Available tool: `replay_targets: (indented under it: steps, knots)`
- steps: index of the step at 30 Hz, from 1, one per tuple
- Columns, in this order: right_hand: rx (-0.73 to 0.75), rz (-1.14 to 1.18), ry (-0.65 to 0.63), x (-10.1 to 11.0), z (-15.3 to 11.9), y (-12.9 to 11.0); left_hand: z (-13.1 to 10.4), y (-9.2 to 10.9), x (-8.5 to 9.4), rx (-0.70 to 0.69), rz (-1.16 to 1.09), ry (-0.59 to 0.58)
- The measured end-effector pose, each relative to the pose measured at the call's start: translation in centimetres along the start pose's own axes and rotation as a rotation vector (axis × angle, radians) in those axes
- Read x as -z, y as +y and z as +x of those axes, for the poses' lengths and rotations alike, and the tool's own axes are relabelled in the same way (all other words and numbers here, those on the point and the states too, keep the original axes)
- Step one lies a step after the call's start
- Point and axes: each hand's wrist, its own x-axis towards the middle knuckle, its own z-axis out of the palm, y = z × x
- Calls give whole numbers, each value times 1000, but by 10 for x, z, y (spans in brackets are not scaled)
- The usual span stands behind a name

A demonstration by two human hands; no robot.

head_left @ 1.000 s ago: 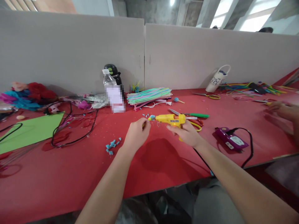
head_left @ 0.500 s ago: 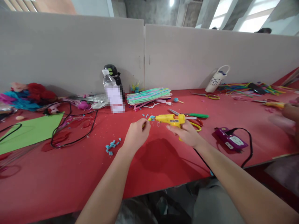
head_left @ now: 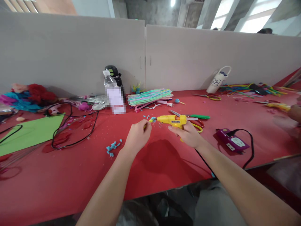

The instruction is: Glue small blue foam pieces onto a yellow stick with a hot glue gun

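Observation:
My right hand is wrapped round the handle of a yellow glue gun, whose nozzle points left. Pinched in my left hand is a small yellow and blue piece, right at the nozzle tip; the fingers partly hide it. Small blue bits lie just behind it on the red table. A loose group of blue pieces rests left of my left wrist. Scissors with red and yellow handles and a green tool lie behind my right hand.
Pipe cleaners, a plastic bottle and a white bottle stand or lie toward the grey partition. A purple power block with a black cable sits at right. Another person's hand is at the right edge.
The glue gun has shifted very slightly, its nozzle still at the small piece. At the right edge, the other person's hand and the yellow-handled tool have moved a little to the right.

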Motion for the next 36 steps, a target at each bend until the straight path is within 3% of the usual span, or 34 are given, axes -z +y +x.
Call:
replay_targets:
  steps: [11,22,28,31,34,35,36]
  knots:
    - [-85,-21,60,5,5,32,0,1,1,-34,-40,-9]
    - [-138,-449,66,1,14,64,-11,16,-16,-31,-166,-78]
    - [-302,-631,-89,38,-1,46,-23,34,-25,-88,-185,-130]
    - [-299,-523,-362,53,-12,31,-27,38,-26,-121,-212,-138]
    - [-234,-244,-728,38,-20,15,-27,39,-24,-106,-254,-109]
    - [-201,-163,-768,25,-20,11,-26,39,-22,-96,-266,-97]
    - [-148,-120,-728,9,-19,7,-25,38,-21,-90,-277,-86]
